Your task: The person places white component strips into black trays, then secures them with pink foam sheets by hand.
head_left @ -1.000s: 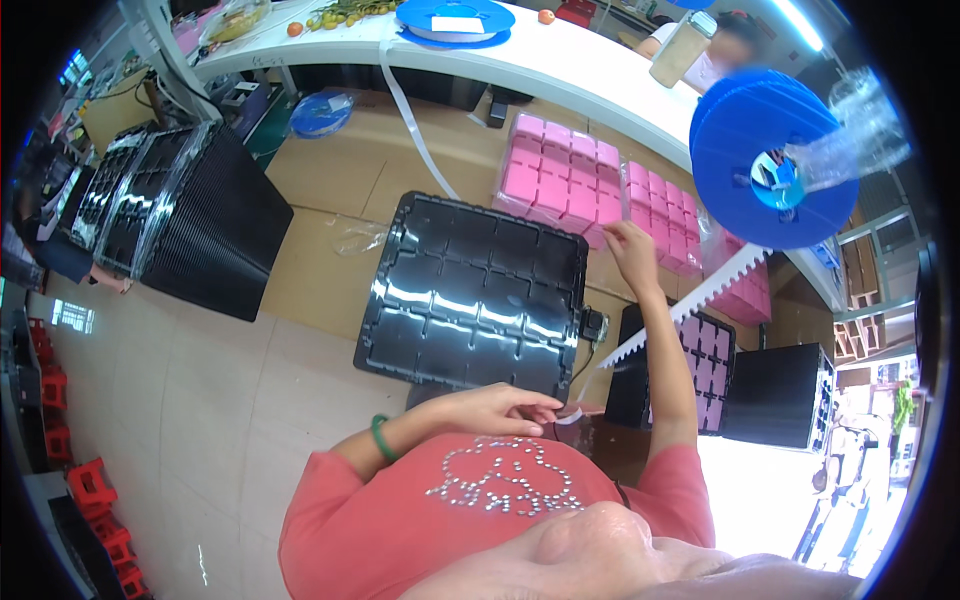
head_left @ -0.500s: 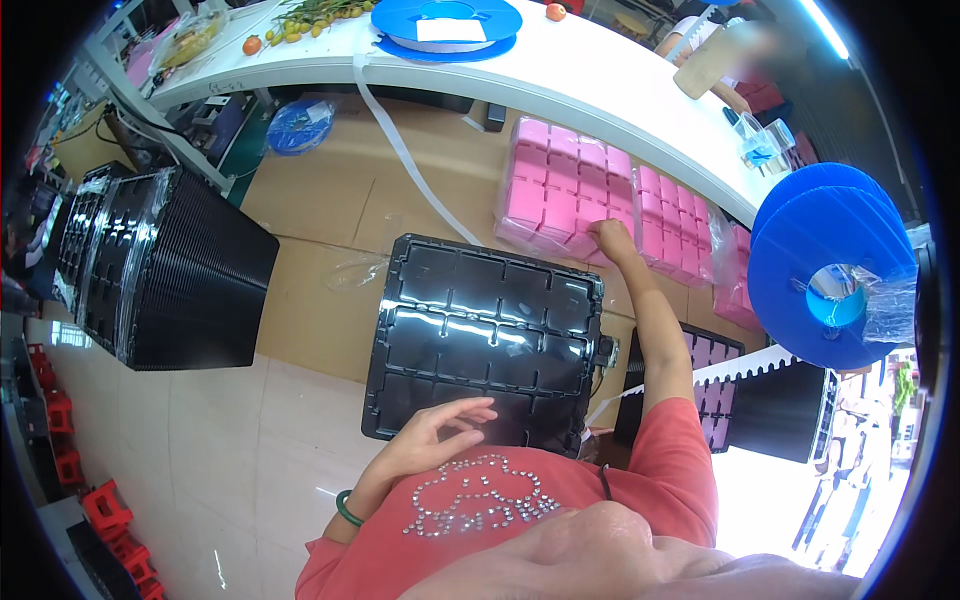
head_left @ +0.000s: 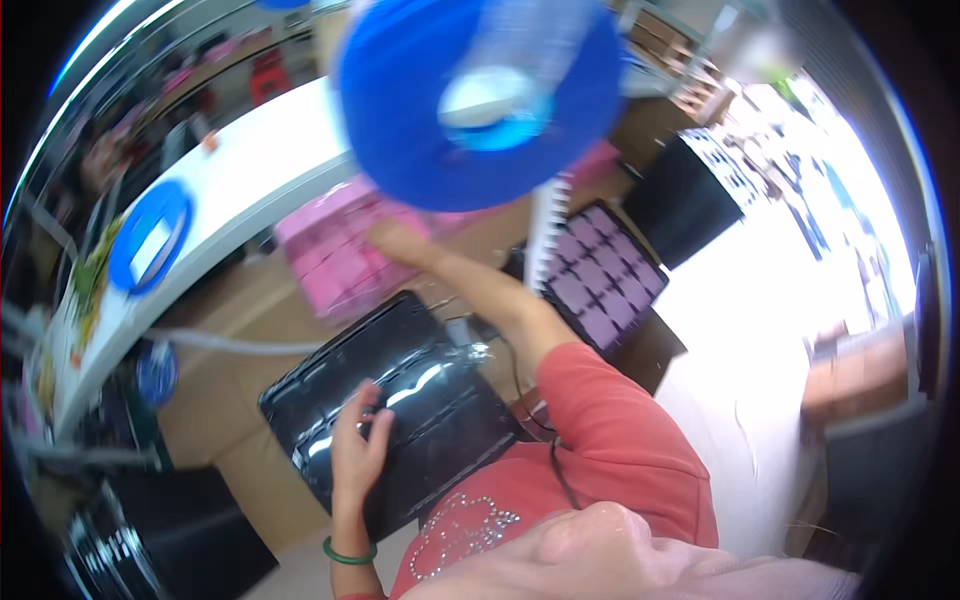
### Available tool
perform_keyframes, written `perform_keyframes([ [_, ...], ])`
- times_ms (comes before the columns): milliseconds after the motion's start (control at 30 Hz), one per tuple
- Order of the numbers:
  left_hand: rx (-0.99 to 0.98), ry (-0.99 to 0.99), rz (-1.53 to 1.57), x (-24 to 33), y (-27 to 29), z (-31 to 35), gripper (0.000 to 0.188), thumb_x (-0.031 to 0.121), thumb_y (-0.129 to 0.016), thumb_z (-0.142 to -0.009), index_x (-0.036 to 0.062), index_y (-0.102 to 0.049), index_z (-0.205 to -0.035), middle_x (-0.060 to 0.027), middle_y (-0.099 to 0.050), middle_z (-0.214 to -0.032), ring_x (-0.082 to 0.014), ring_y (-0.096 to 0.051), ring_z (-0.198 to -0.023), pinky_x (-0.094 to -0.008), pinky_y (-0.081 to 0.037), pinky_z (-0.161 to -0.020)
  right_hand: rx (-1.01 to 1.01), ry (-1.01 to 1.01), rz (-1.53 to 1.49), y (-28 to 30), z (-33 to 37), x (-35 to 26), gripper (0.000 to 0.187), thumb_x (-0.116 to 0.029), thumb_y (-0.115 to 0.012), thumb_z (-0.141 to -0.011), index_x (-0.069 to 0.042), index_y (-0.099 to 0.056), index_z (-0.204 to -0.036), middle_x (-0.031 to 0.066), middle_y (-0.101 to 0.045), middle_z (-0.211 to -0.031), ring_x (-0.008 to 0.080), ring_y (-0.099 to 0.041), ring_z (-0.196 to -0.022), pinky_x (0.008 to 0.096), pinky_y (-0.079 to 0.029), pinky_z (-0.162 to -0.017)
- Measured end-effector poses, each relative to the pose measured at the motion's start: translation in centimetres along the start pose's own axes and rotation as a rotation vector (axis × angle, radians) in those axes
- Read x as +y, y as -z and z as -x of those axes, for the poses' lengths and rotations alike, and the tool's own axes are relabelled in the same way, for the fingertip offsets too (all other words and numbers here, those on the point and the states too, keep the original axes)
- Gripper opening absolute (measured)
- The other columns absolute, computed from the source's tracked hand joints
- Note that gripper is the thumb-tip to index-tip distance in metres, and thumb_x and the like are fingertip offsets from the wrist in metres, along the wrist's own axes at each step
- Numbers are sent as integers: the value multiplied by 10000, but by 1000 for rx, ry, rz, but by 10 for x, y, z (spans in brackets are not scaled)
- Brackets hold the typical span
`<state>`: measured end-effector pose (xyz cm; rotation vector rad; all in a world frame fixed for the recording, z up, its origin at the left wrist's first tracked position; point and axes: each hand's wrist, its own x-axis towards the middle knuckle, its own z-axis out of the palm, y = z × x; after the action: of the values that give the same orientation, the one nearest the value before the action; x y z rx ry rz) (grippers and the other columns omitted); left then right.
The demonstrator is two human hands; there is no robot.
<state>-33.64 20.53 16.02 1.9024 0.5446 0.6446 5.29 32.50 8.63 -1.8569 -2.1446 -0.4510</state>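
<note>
pink block stack [head_left: 328, 258]: between black moulded tray [head_left: 440, 415] and white tabletop [head_left: 270, 150] | right hand [head_left: 397, 242]: at the stack, grip too blurred to judge | left hand [head_left: 358, 442]: fingers parted over tray, apparently empty, contact unclear | handling: soft-looking blocks likely want a light, even pinch, forearm [head_left: 492, 293] clear of toothed white strip [head_left: 543, 235] below blue reel [head_left: 400, 120]

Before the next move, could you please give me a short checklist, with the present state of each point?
1. Right hand at the pink blocks: ok.
2. Right hand's grip on one block: cannot tell, blurred.
3. Left hand holding nothing visible: ok.
4. Left hand clear of the black tray: cannot tell; it appears over it, contact unclear.
5. Pinkish pieces seated in the other tray: ok, apparently.
</note>
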Motion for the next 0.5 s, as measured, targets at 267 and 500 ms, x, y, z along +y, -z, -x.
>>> perform_keyframes([
  [267,249,-117,-736,-64,-41,-182,833,195,-736,-802,-3,-290,-1477,-282,-358,-1479,-450,-387,-1335,-496,-350,-1092,149,-155,-42,27,24,-60,167,-145,-564,-806,-69,-654,-925,102,-624,-955,278,-627,-985,406,-470,-898],
  [500,577,-149,-1120,-114,-41,-248,645,187,-739,-753,65,-504,-1342,-180,-476,-1414,-361,-442,-1304,-461,-352,-1084,298,-186,-307,63,10,-49,123,-187,-645,-832,-90,-698,-885,104,-651,-931,323,-650,-868,442,-515,-797],
])
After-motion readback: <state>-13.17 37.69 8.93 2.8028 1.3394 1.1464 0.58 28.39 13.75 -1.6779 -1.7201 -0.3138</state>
